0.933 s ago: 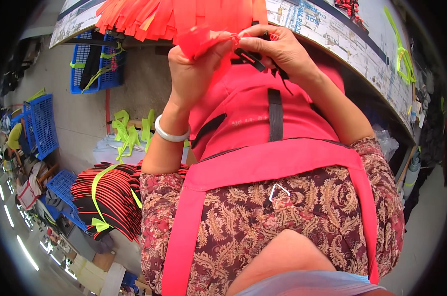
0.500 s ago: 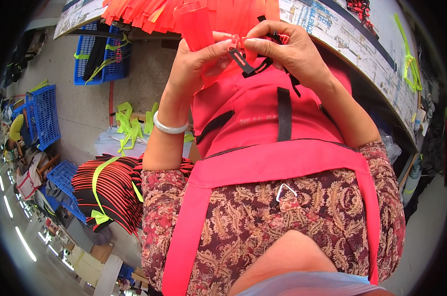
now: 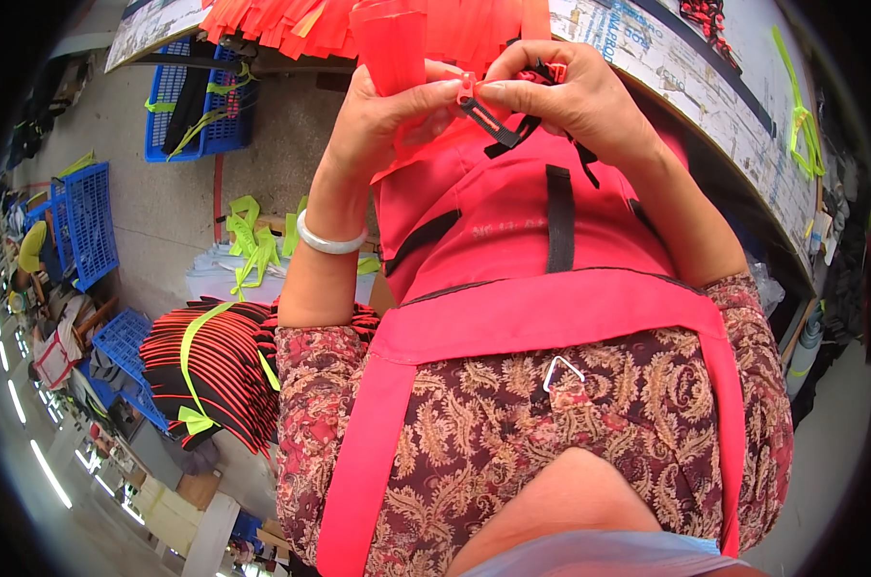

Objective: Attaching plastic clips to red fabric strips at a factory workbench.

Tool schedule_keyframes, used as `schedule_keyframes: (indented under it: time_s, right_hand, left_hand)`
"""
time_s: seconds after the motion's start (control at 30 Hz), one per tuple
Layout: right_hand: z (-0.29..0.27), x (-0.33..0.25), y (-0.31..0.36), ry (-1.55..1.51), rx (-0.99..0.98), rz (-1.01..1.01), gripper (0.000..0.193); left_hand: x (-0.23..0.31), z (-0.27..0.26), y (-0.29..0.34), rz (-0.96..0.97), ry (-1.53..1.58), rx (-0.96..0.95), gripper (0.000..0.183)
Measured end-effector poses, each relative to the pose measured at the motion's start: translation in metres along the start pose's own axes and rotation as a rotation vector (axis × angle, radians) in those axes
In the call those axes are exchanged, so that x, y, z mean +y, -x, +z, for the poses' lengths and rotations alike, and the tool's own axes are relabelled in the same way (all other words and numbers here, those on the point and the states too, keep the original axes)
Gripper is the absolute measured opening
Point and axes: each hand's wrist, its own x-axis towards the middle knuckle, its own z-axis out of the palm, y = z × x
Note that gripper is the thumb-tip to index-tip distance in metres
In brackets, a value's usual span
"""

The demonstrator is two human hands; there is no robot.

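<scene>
Just above my lap, my left hand (image 3: 373,115) is closed round a bright orange-red fabric strip (image 3: 389,43) that stands up out of it. Its thumb presses a small red plastic buckle (image 3: 468,88). My right hand (image 3: 584,101) meets it there, thumb and fingertips pinched at the same buckle. Short black webbing straps (image 3: 505,140) hang from between the hands, one with a reddish stripe. More black and red pieces (image 3: 551,72) are bunched inside the right hand, partly hidden by its fingers.
Orange-red strips (image 3: 281,29) hang over the edge of the worktable (image 3: 685,106) ahead. Red and black parts (image 3: 709,24) and yellow-green ribbon (image 3: 803,135) lie on it. At left are blue crates (image 3: 176,106) and a tied stack of black-and-orange pieces (image 3: 219,375). A red apron (image 3: 474,255) covers my lap.
Both hands have shifted slightly to the right with the buckle and straps. The hold on them looks the same.
</scene>
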Motion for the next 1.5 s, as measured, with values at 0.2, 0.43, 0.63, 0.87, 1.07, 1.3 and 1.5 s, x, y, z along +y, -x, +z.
schedule_keyframes:
  time_s: [0.2,0.43,0.63,0.87,1.07,1.3,1.5]
  right_hand:
    - [-0.005,-0.006,-0.002,0.039,-0.056,0.127,0.021]
    - [0.003,0.021,-0.015,-0.209,0.166,-0.124,0.022]
    - [0.006,-0.003,-0.004,-0.047,0.073,-0.008,0.02]
    - [0.009,-0.007,0.001,0.03,0.025,-0.03,0.016]
    - [0.009,-0.005,0.002,0.071,0.009,-0.066,0.014]
    - [0.004,-0.001,-0.005,0.102,-0.08,-0.089,0.012]
    - [0.016,0.014,-0.007,-0.048,0.164,-0.128,0.015]
  left_hand:
    - [0.006,-0.004,-0.001,-0.083,0.008,-0.059,0.015]
    - [0.004,0.0,-0.003,-0.031,-0.093,-0.043,0.015]
    - [0.008,-0.004,0.002,0.005,0.066,0.044,0.014]
    - [-0.005,-0.012,0.004,-0.009,0.082,-0.047,0.017]
    - [-0.001,-0.01,0.004,-0.012,0.073,-0.079,0.014]
    - [-0.001,-0.012,0.001,-0.042,-0.006,-0.138,0.013]
    - [0.004,-0.007,0.001,0.048,-0.056,-0.01,0.014]
